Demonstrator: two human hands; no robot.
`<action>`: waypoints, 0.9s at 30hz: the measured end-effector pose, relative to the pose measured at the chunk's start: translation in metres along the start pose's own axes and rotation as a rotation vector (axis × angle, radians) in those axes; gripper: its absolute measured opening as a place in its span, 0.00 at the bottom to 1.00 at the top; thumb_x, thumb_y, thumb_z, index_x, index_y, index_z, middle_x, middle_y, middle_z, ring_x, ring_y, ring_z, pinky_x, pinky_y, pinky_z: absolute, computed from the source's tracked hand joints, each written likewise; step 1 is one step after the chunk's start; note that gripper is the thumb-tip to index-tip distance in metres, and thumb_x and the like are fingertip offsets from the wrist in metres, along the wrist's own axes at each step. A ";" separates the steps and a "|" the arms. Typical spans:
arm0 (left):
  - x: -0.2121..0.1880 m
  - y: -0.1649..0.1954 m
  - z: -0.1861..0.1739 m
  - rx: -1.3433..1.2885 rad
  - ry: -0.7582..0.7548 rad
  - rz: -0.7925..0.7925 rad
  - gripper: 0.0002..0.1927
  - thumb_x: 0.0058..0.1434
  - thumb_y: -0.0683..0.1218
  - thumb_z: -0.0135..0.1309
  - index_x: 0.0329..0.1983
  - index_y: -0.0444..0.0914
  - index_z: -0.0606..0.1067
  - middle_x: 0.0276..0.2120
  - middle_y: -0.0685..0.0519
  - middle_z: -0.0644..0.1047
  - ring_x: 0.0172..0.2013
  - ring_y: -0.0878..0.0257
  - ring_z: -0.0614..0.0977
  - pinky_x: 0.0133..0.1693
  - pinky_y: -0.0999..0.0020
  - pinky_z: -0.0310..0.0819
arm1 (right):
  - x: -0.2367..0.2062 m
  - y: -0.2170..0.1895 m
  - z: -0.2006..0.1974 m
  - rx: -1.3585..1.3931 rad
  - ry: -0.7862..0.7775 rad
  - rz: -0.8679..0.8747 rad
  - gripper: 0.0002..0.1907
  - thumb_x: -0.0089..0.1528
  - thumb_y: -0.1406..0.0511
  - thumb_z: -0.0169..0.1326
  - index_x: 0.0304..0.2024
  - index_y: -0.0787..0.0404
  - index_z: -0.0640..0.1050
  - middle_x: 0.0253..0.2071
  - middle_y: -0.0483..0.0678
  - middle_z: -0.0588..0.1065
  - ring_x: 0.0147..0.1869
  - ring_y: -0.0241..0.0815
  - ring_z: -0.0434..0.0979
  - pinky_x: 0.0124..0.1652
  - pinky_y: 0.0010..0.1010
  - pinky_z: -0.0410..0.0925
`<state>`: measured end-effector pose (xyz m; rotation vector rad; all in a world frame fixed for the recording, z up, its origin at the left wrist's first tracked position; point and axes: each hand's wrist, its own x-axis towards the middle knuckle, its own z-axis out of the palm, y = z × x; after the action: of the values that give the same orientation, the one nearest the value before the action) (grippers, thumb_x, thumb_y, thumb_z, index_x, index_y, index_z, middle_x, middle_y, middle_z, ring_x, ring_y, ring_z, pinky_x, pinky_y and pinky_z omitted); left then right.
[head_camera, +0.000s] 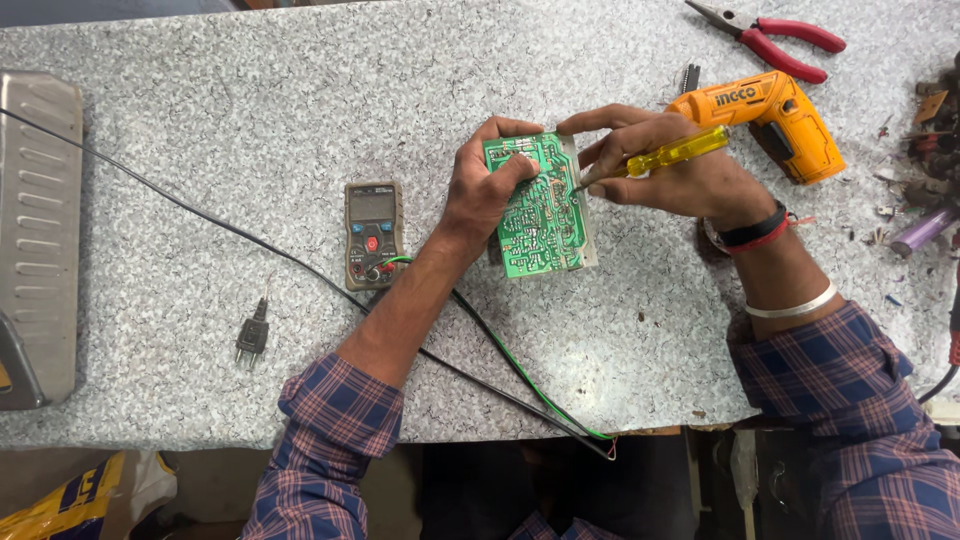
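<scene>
Bench: speckled grey bench (300, 100), front edge nearest the person.
Hidden: the screwdriver (670, 155) tip seems to meet the green circuit board (538, 205); contact unclear.
Board: mid-bench, tilted, left hand (485, 185) curled around its left edge.
Right hand (680, 170): fingers closed around the yellow handle.
Nearby: multimeter (373, 233) left; orange drill (770, 115) towards the rear right corner.

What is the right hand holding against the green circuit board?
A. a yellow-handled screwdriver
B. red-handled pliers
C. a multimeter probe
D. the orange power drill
A: the right hand grips a yellow-handled screwdriver, tip on the circuit board that the left hand steadies.
</scene>
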<state>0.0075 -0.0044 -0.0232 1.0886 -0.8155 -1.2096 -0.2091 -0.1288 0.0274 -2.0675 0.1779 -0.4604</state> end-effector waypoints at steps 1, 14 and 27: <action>0.000 0.000 0.000 -0.008 0.000 -0.002 0.17 0.59 0.39 0.54 0.52 0.32 0.73 0.37 0.52 0.79 0.35 0.69 0.80 0.39 0.72 0.80 | 0.000 0.001 0.000 0.001 -0.006 -0.016 0.06 0.59 0.70 0.64 0.37 0.64 0.80 0.65 0.56 0.73 0.54 0.41 0.82 0.51 0.29 0.77; 0.000 -0.001 0.000 0.026 0.008 -0.013 0.17 0.57 0.39 0.54 0.51 0.32 0.74 0.35 0.52 0.79 0.33 0.69 0.79 0.38 0.73 0.78 | 0.001 0.004 0.001 0.026 -0.002 0.028 0.05 0.59 0.69 0.63 0.37 0.63 0.81 0.63 0.52 0.73 0.55 0.41 0.81 0.51 0.32 0.77; -0.001 0.001 0.003 0.003 0.003 -0.038 0.17 0.56 0.38 0.53 0.50 0.32 0.74 0.34 0.52 0.79 0.32 0.69 0.80 0.37 0.73 0.79 | -0.001 0.003 0.001 0.078 -0.004 0.114 0.05 0.58 0.65 0.65 0.33 0.61 0.82 0.63 0.49 0.73 0.56 0.41 0.80 0.52 0.33 0.77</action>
<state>0.0051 -0.0037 -0.0213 1.1128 -0.7976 -1.2390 -0.2094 -0.1293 0.0237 -1.9701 0.2695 -0.3878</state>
